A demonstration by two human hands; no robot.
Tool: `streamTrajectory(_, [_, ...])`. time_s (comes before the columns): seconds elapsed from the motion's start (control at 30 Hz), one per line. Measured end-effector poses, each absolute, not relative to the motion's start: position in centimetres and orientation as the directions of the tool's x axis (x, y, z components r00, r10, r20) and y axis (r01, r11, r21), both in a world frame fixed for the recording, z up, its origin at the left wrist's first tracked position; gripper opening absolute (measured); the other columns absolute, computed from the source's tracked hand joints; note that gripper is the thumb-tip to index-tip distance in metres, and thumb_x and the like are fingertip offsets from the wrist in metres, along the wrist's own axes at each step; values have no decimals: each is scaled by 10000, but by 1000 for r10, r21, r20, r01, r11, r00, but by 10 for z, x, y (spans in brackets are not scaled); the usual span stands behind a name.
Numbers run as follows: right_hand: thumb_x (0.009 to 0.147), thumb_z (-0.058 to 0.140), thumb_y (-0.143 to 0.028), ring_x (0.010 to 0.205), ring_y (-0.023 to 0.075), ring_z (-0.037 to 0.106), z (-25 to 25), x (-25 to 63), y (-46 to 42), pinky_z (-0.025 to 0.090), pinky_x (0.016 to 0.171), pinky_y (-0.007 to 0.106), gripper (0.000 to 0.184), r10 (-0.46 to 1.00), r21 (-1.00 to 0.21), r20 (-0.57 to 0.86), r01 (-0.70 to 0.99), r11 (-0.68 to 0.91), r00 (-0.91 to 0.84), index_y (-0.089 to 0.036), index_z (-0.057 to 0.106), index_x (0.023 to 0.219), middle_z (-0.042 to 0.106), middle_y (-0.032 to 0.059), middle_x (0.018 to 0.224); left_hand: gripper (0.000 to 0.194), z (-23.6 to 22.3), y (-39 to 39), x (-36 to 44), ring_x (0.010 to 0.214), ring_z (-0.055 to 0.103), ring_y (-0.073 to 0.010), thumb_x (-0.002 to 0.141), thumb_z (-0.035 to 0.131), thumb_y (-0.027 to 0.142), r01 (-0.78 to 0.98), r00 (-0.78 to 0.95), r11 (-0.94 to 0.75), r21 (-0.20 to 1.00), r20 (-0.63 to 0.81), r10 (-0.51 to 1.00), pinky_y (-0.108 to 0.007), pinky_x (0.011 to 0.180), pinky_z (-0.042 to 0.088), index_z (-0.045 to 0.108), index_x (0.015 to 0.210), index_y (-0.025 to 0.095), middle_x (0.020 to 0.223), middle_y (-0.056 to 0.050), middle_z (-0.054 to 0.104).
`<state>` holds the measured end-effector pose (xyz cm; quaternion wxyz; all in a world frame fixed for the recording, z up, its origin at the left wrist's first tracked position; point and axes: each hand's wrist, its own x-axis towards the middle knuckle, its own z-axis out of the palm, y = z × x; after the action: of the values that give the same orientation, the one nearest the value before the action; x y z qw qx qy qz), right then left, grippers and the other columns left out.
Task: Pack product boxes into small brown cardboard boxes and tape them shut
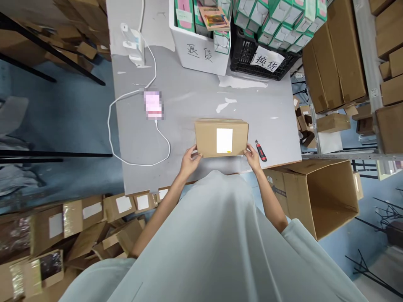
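A closed brown cardboard box [206,140] with a white label [224,140] is at the front of the grey table [185,100]. My left hand [189,161] grips its lower left corner, thumb against the front face. At the lower right corner my right hand [252,157] holds the box, fingers along its side. Just right of that hand a red and black utility knife [261,151] lies on the table. The underside of the box is hidden, so I cannot tell whether it rests on the table.
At the back stand a white bin [201,56] and a black crate [239,63], both full of green-white boxes. A white cable [110,121] loops from a power strip [135,48] to a blurred device [153,105]. A large open carton [299,193] stands at right; cartons [94,209] lie at left.
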<state>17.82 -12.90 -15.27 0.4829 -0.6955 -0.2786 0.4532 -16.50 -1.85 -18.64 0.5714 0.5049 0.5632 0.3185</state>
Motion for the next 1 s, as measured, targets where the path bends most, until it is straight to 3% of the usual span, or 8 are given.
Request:
streamTrajectory(0.17, [933,818,-636,1597,358,666,-149,196,-110,537,1358,529,783,822,-902,-411,-43,-430,395,-185,761,1569,730,163,1674,646,-189,-5,-158,1392,774,-335,932,861,389,216,130,292,932,-324,937,-551,1238,629,750,1545,215,1652,-194,687])
streamTrajectory(0.33, [941,818,-711,1595,328,663,-151,206,-97,515,1377,551,741,827,-879,-463,-44,-475,320,-223,807,1498,744,129,1669,638,-187,-1,-148,1476,736,-337,973,832,485,170,103,344,923,-364,926,-564,1332,540,753,1544,212,1675,-190,710])
streamTrajectory(0.5, [891,914,-675,1681,318,589,-146,207,-83,450,1430,519,835,889,-911,-411,-71,-405,204,-240,768,1588,705,111,1717,618,-182,0,-140,1487,730,-333,963,841,492,162,101,375,913,-394,914,-576,1355,513,771,1510,214,1636,-172,744])
streamTrajectory(0.6, [885,927,-654,1714,339,552,-139,209,-81,464,1422,539,862,900,-926,-377,-77,-369,217,-249,746,1625,681,118,1739,581,-174,-6,-141,1518,711,-350,944,869,476,182,48,339,923,-353,935,-590,1384,482,798,1452,203,1563,-178,783])
streamTrajectory(0.77, [943,875,-702,1680,356,588,-119,218,-87,461,1431,553,794,930,-968,-249,-53,-244,269,-284,766,1608,658,102,1758,642,-151,-20,-144,1541,704,-358,987,858,559,171,-26,202,964,-200,979,-560,1357,530,773,1518,209,1631,-182,733])
streamTrajectory(1.0, [949,873,-738,1801,352,410,-119,218,-75,380,1474,582,719,937,-960,-262,39,-278,231,-287,837,1507,612,71,1807,613,-140,-5,-131,1555,690,-359,1002,855,584,236,-19,163,958,-163,986,-534,1348,539,807,1499,229,1663,-158,697])
